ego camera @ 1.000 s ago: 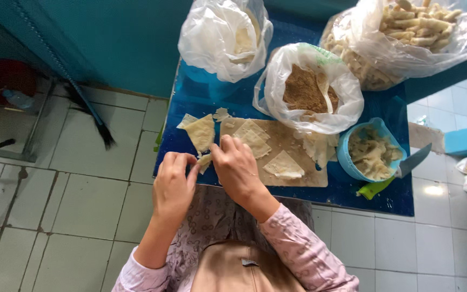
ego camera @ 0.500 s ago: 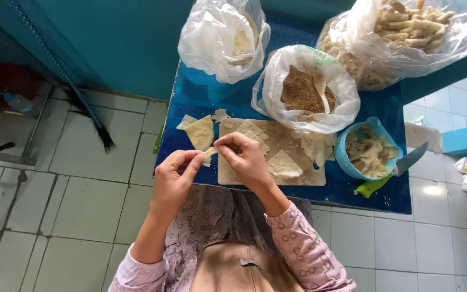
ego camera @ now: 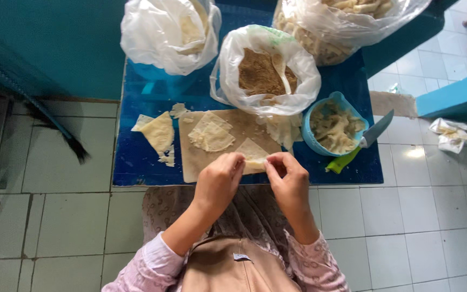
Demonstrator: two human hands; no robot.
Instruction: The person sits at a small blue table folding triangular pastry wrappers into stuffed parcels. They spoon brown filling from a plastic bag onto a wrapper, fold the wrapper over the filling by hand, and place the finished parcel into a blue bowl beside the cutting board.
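My left hand [ego camera: 220,178] and my right hand [ego camera: 290,176] pinch the two ends of a pale thin pastry wrapper [ego camera: 254,157] over the near edge of a tan cutting board [ego camera: 193,151]. A folded wrapper stack [ego camera: 210,135] lies on the board just beyond my left hand. Another triangular wrapper [ego camera: 158,131] rests on the blue table [ego camera: 136,167] to the left of the board.
A white bag with brown filling and a spoon [ego camera: 263,73] stands behind the board. A blue bowl of pale pieces [ego camera: 333,127] sits at the right, with a green-handled knife [ego camera: 360,146] beside it. Two more plastic bags [ego camera: 171,32] [ego camera: 347,21] stand at the back. Tiled floor surrounds the table.
Both hands have shifted from the left part of the board to its right near edge. They now hold a wrapper between them there.
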